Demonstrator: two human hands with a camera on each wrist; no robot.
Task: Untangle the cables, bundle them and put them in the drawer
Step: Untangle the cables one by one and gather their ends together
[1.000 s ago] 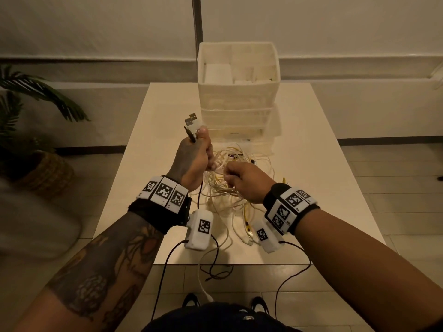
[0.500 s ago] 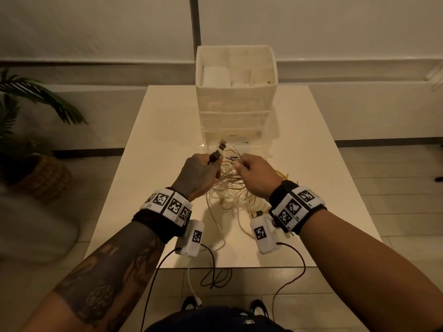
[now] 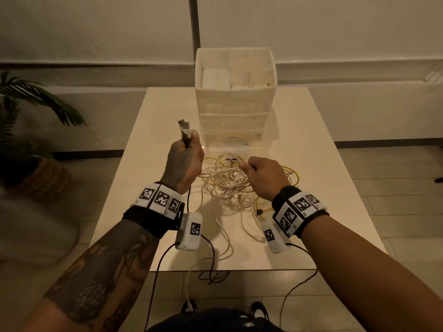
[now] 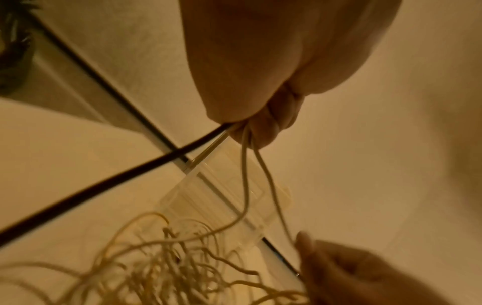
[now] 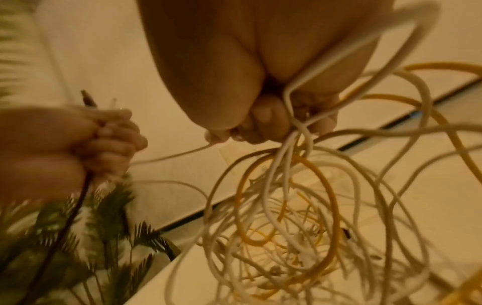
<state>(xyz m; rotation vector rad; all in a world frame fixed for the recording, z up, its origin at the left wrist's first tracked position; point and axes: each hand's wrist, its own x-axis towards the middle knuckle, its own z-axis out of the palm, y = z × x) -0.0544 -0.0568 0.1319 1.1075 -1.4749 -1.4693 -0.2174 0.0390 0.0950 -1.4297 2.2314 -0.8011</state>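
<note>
A tangle of white and yellow cables (image 3: 230, 183) lies on the white table (image 3: 148, 144) in front of the drawer unit (image 3: 235, 104). My left hand (image 3: 185, 159) is raised left of the tangle and grips cable ends, with USB plugs (image 3: 184, 127) sticking up from the fist. A black cable (image 4: 104, 181) and white strands (image 4: 245, 175) run down from that fist. My right hand (image 3: 261, 176) hovers over the pile and grips a bunch of white strands (image 5: 292, 148), lifting loops of the tangle (image 5: 287, 206).
The stacked translucent drawer unit carries an open white basket (image 3: 236, 68) on top. A potted plant (image 3: 31, 149) stands on the floor to the left. One white cable (image 3: 189, 283) hangs over the table's near edge. Bare tabletop lies left and right of the tangle.
My left hand has risen and moved left, away from the right hand, drawing the plug ends up out of the tangle. The right hand stays on the pile.
</note>
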